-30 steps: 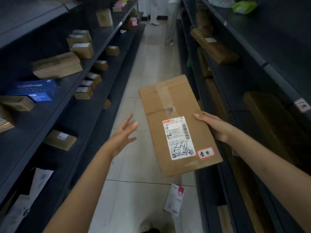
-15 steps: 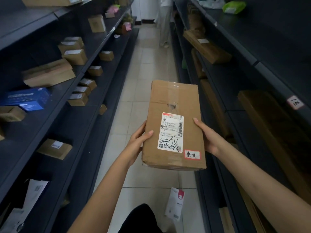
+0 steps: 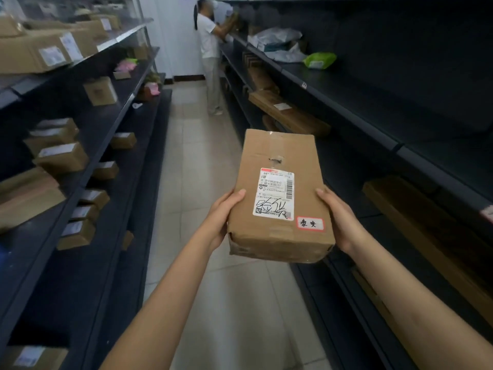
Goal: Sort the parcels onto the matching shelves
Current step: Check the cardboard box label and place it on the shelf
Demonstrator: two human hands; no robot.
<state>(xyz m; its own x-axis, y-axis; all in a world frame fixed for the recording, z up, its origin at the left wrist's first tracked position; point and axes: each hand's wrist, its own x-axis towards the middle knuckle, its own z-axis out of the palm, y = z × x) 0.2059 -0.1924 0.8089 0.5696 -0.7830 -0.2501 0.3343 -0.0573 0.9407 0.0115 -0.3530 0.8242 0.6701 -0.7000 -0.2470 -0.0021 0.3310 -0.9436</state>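
Note:
I hold a brown cardboard parcel [image 3: 282, 156] flat in front of me over the aisle floor. It carries a white shipping label with black handwriting and a small red-edged sticker at its near right corner. My left hand [image 3: 222, 212] grips its left side, thumb on top. My right hand [image 3: 340, 217] grips its right side. Dark shelves on the left [image 3: 106, 145] hold several small labelled boxes. The right-hand dark shelves [image 3: 354, 113] hold long flat cartons.
A person in white [image 3: 209, 49] stands at the far end of the tiled aisle [image 3: 197, 145], reaching into the right shelves. Grey and green bags [image 3: 317, 60] lie on a right shelf. A small label tag [image 3: 488, 210] marks a right shelf edge.
My left hand went from open beside the parcel to gripping its left side. The parcel straightened from a tilt. My view rose, showing more of the aisle's far end.

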